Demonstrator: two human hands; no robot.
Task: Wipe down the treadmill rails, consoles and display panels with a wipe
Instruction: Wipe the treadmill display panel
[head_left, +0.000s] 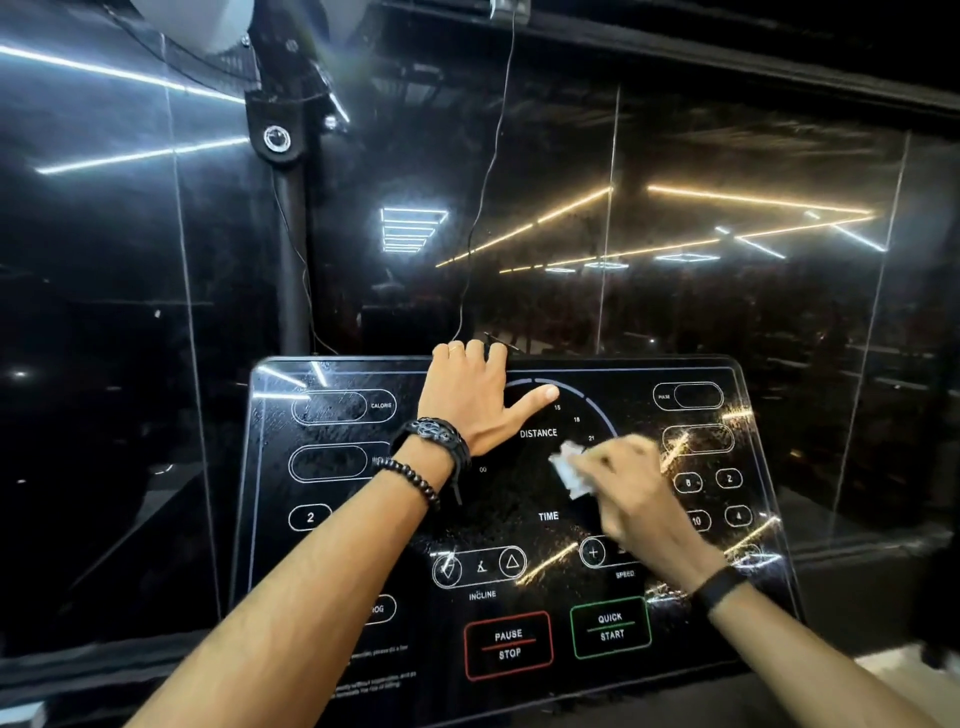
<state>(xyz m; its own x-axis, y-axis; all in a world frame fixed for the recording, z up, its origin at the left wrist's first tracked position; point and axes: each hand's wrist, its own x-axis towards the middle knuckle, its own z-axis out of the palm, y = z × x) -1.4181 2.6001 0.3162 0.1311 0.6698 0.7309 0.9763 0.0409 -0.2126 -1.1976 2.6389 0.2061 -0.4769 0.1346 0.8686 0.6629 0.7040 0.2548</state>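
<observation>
The treadmill's glossy black display panel (332, 561) fills the lower middle, tilted toward me, with white button outlines and smeared wet streaks. My left hand (470, 400) grips the panel's top edge, fingers curled over it and thumb lying on the face near the DISTANCE label. My right hand (618, 483) is blurred and holds a small crumpled white wipe (569, 470) pressed to the panel's centre, between the DISTANCE and TIME labels.
Behind the panel stands a dark reflective glass wall (675, 234) mirroring ceiling light strips. A black post (291, 260) with a fan mount rises at upper left, and a thin cable (483, 197) hangs down to the panel's top edge.
</observation>
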